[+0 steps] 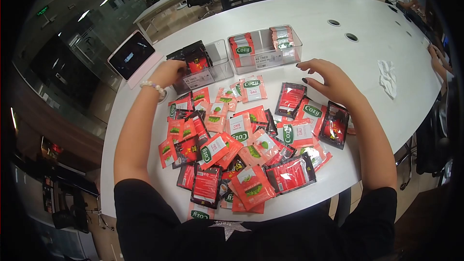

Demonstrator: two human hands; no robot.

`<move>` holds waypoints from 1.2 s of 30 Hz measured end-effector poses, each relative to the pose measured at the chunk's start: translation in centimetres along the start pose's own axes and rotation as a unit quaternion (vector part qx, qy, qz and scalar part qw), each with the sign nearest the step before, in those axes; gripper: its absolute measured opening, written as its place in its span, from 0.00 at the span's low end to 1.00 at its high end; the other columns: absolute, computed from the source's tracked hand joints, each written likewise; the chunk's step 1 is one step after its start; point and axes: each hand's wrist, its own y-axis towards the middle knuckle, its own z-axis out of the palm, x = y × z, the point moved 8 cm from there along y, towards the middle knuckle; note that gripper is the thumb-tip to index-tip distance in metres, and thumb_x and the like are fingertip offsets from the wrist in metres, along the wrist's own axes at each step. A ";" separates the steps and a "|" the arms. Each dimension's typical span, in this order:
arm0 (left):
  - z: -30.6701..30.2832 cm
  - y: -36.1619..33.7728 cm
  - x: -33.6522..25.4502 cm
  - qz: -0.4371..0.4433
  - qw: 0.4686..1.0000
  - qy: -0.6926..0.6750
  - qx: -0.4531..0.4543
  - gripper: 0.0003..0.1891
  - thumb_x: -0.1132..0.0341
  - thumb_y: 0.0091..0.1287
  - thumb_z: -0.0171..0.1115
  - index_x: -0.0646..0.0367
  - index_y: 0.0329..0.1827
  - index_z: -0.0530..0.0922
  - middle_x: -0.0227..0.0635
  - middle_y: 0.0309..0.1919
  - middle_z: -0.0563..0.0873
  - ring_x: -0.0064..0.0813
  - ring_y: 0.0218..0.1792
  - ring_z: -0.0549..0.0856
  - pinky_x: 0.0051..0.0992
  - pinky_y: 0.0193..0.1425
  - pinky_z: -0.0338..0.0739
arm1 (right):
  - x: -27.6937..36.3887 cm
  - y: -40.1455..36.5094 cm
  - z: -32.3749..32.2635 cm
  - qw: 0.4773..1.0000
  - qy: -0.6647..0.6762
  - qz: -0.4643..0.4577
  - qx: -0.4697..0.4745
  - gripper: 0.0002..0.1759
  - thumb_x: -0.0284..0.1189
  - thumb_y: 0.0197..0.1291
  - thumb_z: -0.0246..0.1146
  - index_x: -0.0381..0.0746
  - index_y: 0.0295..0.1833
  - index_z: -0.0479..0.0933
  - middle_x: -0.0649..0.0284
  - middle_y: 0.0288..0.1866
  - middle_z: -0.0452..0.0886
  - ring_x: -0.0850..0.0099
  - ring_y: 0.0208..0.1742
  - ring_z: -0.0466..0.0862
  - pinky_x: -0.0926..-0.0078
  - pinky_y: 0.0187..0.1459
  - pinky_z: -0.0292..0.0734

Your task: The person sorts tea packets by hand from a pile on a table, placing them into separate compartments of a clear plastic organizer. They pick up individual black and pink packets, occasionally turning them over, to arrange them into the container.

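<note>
Sachets (252, 186) heaped loose on bench (377, 43), centre to lower centre of frame; overlapped, so many only partly seen. Black packets (197, 62) in left bin (223, 70), upper left of centre, probably kept up by its walls. Red packets (244, 47) stood upright in right bin (268, 59), likewise supported. Left hand (175, 71) placed at black packets, perhaps to steady them; fingertips hidden, grip can't be told. Right hand (329, 81) held over bench near right bin, thumb and fingers apart, nothing gripped.

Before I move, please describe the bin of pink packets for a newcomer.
On the white table, find the tablet at the left. Right of it stands a black-packet bin, then the wanted clear bin. Only this one holds pink packets, in two groups.
</note>
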 end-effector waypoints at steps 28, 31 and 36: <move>2.8 0.4 -24.4 0.257 0.899 -0.332 0.121 0.05 0.69 0.61 0.66 0.61 0.32 0.78 0.31 0.30 0.80 0.23 0.33 0.77 0.25 0.42 0.73 | -0.2 -0.2 0.3 1.000 0.019 -0.010 -0.003 0.21 0.23 0.56 0.63 0.41 0.58 0.75 0.62 0.52 0.81 0.66 0.48 0.80 0.67 0.53 0.75; -2.8 0.5 -22.6 0.231 0.871 -0.422 -0.100 0.07 0.69 0.58 0.70 0.58 0.31 0.78 0.30 0.31 0.80 0.25 0.33 0.78 0.27 0.43 0.71 | -0.3 0.0 0.8 0.995 0.091 0.026 0.023 0.22 0.27 0.58 0.62 0.42 0.60 0.74 0.63 0.51 0.81 0.71 0.46 0.80 0.69 0.52 0.76; -7.7 -6.7 -24.2 0.404 0.797 -0.193 -0.404 0.09 0.62 0.51 0.75 0.46 0.31 0.81 0.22 0.32 0.80 0.23 0.35 0.78 0.30 0.43 0.64 | 0.6 -1.0 4.5 0.826 0.499 0.231 0.122 0.26 0.32 0.65 0.59 0.43 0.68 0.67 0.64 0.46 0.80 0.78 0.41 0.78 0.74 0.45 0.77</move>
